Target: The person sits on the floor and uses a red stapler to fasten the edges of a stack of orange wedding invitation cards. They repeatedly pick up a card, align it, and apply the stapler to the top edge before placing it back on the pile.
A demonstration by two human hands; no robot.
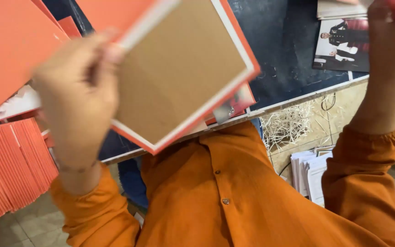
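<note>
1. The left hand (pixel 76 98) is closed on the edge of a square board (pixel 179 73), brown-faced with a white border and an orange rim, held tilted above the dark counter (pixel 284 55).
2. The grip looks to be a thumb-side pinch near one corner; to handle the board well, it seems wise to keep the fingers on the border and the panel flat, so it does not bend.
3. The right hand (pixel 389 50) is raised at the far right; whether it is open, or holds the blurred red bit at its top, I cannot tell.
4. Just left of the left hand lies a large orange sheet (pixel 10 50), and below it a packed row of orange card edges (pixel 10 169).
5. Beside the right hand a photo print (pixel 341 45) rests on the counter.
6. Below the right wrist are pale shredded paper (pixel 289 126) and a stack of white sheets (pixel 309 174).
</note>
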